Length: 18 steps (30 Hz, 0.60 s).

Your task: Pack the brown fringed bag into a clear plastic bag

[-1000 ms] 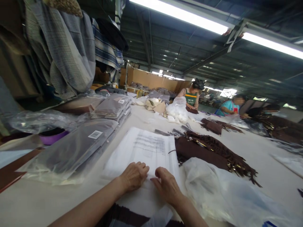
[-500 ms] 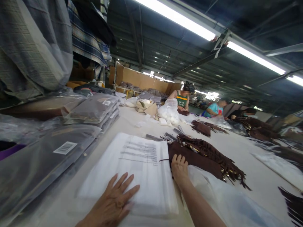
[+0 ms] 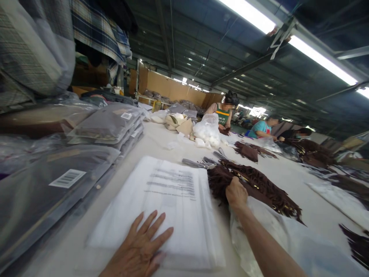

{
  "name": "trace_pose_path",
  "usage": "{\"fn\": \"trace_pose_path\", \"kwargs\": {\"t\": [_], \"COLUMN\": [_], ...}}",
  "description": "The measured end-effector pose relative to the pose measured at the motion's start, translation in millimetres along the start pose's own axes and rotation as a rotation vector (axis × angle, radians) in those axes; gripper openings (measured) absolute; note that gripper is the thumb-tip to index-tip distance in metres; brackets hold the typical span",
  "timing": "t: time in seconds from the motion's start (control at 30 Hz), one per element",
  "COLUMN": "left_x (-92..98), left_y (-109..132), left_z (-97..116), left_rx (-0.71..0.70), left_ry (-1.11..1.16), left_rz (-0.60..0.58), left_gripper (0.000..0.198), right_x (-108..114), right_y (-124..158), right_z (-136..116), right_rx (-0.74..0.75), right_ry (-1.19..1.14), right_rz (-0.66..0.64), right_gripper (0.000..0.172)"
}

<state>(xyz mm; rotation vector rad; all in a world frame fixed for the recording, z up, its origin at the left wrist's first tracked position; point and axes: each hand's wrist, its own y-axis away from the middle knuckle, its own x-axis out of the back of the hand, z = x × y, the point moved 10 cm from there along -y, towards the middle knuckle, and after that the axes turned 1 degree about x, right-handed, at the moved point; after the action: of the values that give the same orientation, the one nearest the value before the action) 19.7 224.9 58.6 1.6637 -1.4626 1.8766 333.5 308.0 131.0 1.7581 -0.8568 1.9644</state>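
Resting flat with its fingers spread, the left hand (image 3: pixel 141 246) lies on the white printed plastic bags (image 3: pixel 173 188), layered at the lower centre of the frame, and grasps nothing. Right of centre, the right hand (image 3: pixel 236 192) has its fingers curled onto the near side of a dark-brown fringed piece (image 3: pixel 218 180) (the fingertips themselves are hidden), gripping it just beside the right edge of those bags. Gold-coloured bits show among the fringe. Under the right forearm, a crumpled translucent bag (image 3: pixel 302 244) spreads to the lower right; whether it holds anything, I cannot tell. At the left of the frame, a large clear bag (image 3: pixel 95 159) encloses something dark grey-brown and flat, and bears a white barcode label (image 3: pixel 68 178). Behind it, a stack of similar clear bags (image 3: pixel 103 125) holds grey-brown contents, with barcode labels on some. Near the middle of the frame, a bulging see-through bag (image 3: pixel 206 132) is filled with white material, next to a piece of brown cardboard (image 3: pixel 184 127). All these stand on the pale table (image 3: pixel 161 148), and beyond the bulging bag a co-worker in a green apron (image 3: pixel 223 115) handles something dark brown.
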Motion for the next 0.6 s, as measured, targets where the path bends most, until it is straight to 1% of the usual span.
{"fn": "trace_pose_path", "kwargs": {"t": [0.1, 0.2, 0.3, 0.4, 0.6], "left_x": [-1.5, -0.8, -2.4, -0.4, -6.9], "left_y": [0.7, -0.3, -2.3, -3.1, -1.4], "left_z": [0.2, 0.5, -0.1, -0.3, -1.6], "left_rx": [0.006, 0.007, 0.004, -0.001, 0.02], "left_ry": [-0.014, -0.024, -0.017, -0.008, 0.053], "left_rz": [0.019, 0.032, -0.019, -0.023, -0.055], "left_gripper": [0.053, 0.052, 0.051, 0.051, 0.053], "right_x": [4.4, 11.0, 19.5, 26.2, 24.9], "right_y": [2.7, 0.3, -5.9, -10.6, -9.8], "right_z": [-3.8, -0.5, 6.6, 10.8, 5.0], "right_rx": [-0.008, -0.039, -0.072, -0.088, -0.07], "right_ry": [-0.038, -0.076, -0.112, -0.138, -0.156], "right_rz": [0.002, 0.018, 0.043, 0.071, 0.08], "right_gripper": [0.03, 0.032, 0.035, 0.039, 0.041]}}
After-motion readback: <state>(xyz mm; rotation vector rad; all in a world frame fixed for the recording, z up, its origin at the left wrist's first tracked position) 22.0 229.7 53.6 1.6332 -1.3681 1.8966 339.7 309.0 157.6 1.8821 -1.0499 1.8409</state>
